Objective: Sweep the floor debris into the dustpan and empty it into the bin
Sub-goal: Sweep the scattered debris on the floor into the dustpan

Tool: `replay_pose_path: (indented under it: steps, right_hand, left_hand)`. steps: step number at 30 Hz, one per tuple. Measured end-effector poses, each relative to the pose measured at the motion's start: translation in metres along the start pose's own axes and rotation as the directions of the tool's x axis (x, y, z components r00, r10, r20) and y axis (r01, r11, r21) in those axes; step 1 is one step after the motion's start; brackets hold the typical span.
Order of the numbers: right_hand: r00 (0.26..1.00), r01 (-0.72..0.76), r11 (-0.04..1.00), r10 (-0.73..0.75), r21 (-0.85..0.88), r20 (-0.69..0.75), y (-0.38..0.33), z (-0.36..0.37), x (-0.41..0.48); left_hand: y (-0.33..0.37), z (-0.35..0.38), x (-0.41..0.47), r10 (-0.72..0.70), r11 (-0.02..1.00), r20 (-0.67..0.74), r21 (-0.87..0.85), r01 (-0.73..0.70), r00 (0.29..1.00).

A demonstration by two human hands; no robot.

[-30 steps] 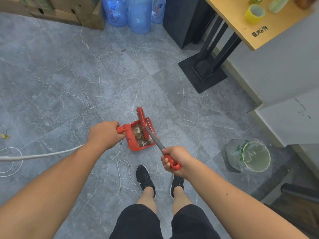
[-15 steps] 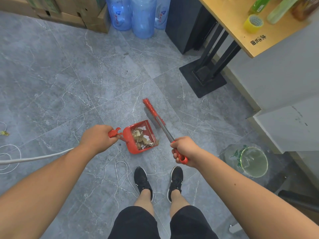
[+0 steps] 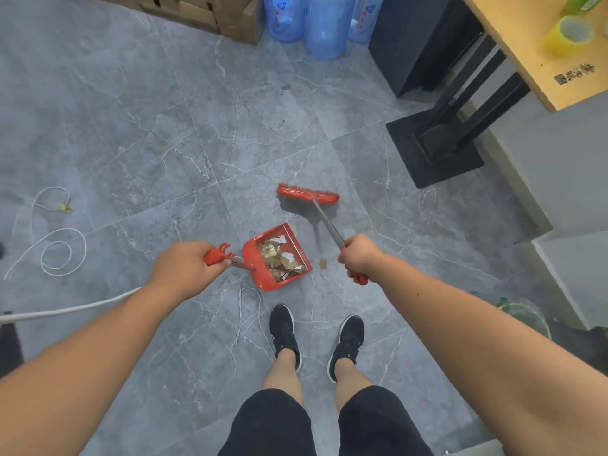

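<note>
A red dustpan (image 3: 260, 274) rests on the grey tiled floor just ahead of my feet, holding brown and white scraps of debris (image 3: 279, 261). My left hand (image 3: 186, 268) grips its red handle. My right hand (image 3: 360, 258) holds the red-tipped metal handle of a red broom (image 3: 307, 195), whose head sits on the floor beyond and to the right of the pan. One small brown scrap (image 3: 323, 264) lies on the tile right of the pan's mouth. The bin (image 3: 526, 319), lined with a clear bag, shows at the right, partly hidden by my right forearm.
White cord (image 3: 59, 255) loops over the floor at the left and under my left arm. Blue water jugs (image 3: 325, 24) and cardboard boxes (image 3: 204, 11) line the far wall. A black table base (image 3: 434, 153) and a wooden tabletop (image 3: 533, 51) stand at the right.
The broom head has left the dustpan and swung out to the far right, turning crosswise. My right hand moved right and up. The dustpan stayed in place in my left hand.
</note>
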State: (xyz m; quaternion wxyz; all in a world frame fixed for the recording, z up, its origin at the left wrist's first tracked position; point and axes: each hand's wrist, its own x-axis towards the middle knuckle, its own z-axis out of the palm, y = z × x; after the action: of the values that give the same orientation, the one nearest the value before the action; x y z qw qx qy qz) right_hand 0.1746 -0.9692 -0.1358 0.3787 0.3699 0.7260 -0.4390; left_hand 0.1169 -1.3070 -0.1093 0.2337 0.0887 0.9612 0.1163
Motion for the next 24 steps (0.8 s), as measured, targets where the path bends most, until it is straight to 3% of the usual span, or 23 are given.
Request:
replay_pose_path:
  steps: [12,19,24]
  right_hand:
    - [0.994,-0.064,0.925,0.091,-0.375,0.056,0.067,-0.019,0.005]
    - [0.98,-0.085,0.985,0.11,-0.153,0.167,0.095,-0.059,-0.034]
    - [0.982,-0.096,0.993,0.084,0.063,0.17,0.09,-0.072,-0.051]
  left_hand:
    - [-0.007,0.007,-0.013,-0.133,0.99,0.021,-0.04,0.134,0.991]
    - [0.003,0.014,-0.015,-0.249,0.968,0.028,-0.009,0.25,0.968]
    - [0.005,0.013,-0.007,-0.249,0.968,0.034,0.003,0.249,0.968]
